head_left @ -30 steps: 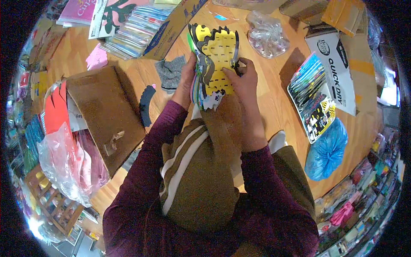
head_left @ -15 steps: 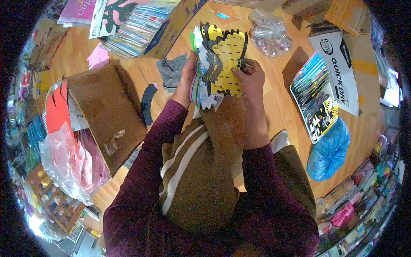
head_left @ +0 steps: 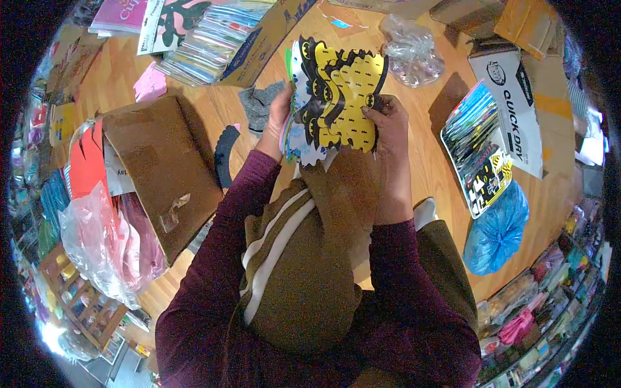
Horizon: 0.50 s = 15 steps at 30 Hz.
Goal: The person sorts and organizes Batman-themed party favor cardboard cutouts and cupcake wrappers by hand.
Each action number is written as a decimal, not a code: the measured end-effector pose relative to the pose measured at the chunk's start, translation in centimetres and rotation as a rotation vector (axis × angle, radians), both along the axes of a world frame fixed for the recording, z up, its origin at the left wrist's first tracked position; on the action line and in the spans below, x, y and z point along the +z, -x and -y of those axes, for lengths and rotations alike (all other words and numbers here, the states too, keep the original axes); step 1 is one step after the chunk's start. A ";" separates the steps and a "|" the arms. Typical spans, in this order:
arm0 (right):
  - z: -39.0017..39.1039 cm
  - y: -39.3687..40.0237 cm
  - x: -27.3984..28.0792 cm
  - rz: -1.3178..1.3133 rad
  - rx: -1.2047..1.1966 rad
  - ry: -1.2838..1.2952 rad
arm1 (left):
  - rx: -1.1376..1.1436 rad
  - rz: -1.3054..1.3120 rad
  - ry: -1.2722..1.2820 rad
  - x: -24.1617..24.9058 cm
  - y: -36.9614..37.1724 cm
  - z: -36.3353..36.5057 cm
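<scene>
Between my hands is a stack of paper cut-outs with wavy edges. My left hand (head_left: 280,116) grips the left side of the stack, where white, green and blue-spotted cut-outs (head_left: 299,132) show, its fingers mostly hidden behind them. My right hand (head_left: 389,123) pinches the right edge of the yellow and black bat-print cut-outs (head_left: 352,97), thumb on top. These yellow pieces lie fanned over one another, facing up. A grey cloth (head_left: 259,107) lies on the floor just beyond my left wrist.
To the left stands an open brown box (head_left: 162,174) with red paper and clear plastic. A box of packed sleeves (head_left: 213,45) is at the back. On the right lie a packet of printed cards (head_left: 475,149), a blue plastic bag (head_left: 497,229) and a clear bag (head_left: 411,52).
My right hand has moved a little to the right. The yellow bat-print cut-outs are spread wider, and more of their overlapping edges show. My left hand stays almost in place.
</scene>
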State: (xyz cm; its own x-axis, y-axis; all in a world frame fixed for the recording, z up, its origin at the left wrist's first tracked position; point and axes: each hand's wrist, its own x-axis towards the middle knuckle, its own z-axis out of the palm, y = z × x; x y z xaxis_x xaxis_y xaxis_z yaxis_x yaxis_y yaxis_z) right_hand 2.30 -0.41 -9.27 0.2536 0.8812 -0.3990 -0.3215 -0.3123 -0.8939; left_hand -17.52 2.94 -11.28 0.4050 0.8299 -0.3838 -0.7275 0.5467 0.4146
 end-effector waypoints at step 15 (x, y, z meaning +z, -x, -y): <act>0.2 1.4 0.2 0.051 0.005 0.067 | -0.242 -0.325 0.005 3.0 -0.1 2.2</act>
State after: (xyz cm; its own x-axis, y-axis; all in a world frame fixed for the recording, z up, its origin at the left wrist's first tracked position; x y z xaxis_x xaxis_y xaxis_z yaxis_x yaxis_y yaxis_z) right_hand 0.86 -0.60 -9.06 0.2711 0.8541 -0.4439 -0.2748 -0.3733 -0.8861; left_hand -17.46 0.79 -8.29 0.4457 0.7232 -0.5275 -0.4089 0.6887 0.5987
